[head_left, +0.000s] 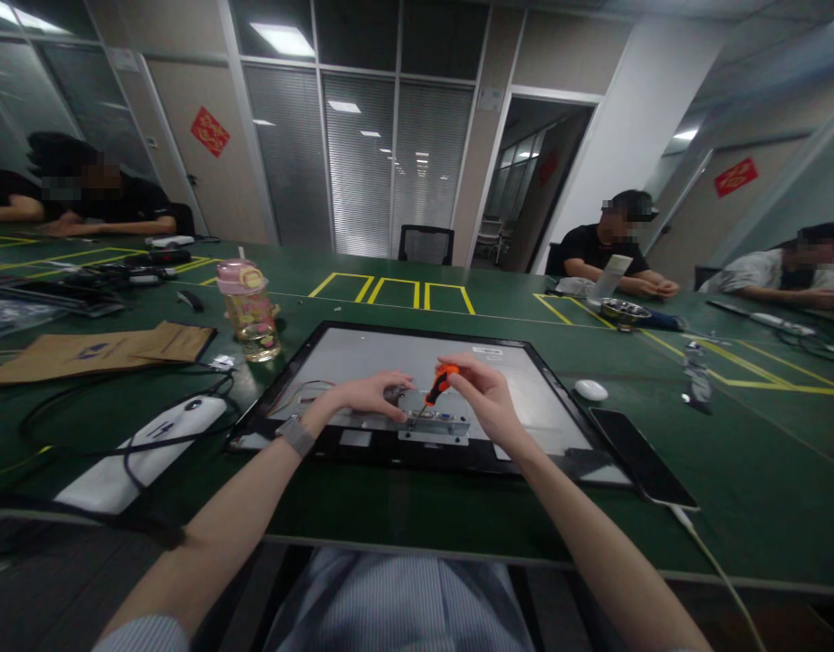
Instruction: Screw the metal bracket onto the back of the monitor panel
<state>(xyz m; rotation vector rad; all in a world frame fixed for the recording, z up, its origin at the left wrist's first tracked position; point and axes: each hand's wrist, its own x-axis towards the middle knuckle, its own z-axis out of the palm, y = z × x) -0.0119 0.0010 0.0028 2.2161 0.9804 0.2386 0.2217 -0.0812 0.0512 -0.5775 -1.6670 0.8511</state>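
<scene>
My right hand (485, 394) is closed round the handle of an orange-and-black screwdriver (441, 384). The screwdriver tilts, its thin shaft pointing down and left to the metal bracket (434, 435) with connector ports. My left hand (370, 395) is at the bracket's left end, thumb and fingers curved and apart; its thumb tip is close to the metal, and I cannot tell whether it presses on it. Beneath both hands lies a flat display panel (525, 389), grey back upward, with a black frame. Thin wires (301, 396) run over its left part.
Left are a white power strip (145, 453) with black cables, a brown paper envelope (104, 353) and a pink-lided bottle (246, 312). Right are a black phone (640, 457) on a cable, a white earbud case (591, 390) and a metal bowl (624, 312). Several people sit across the green table (749, 471).
</scene>
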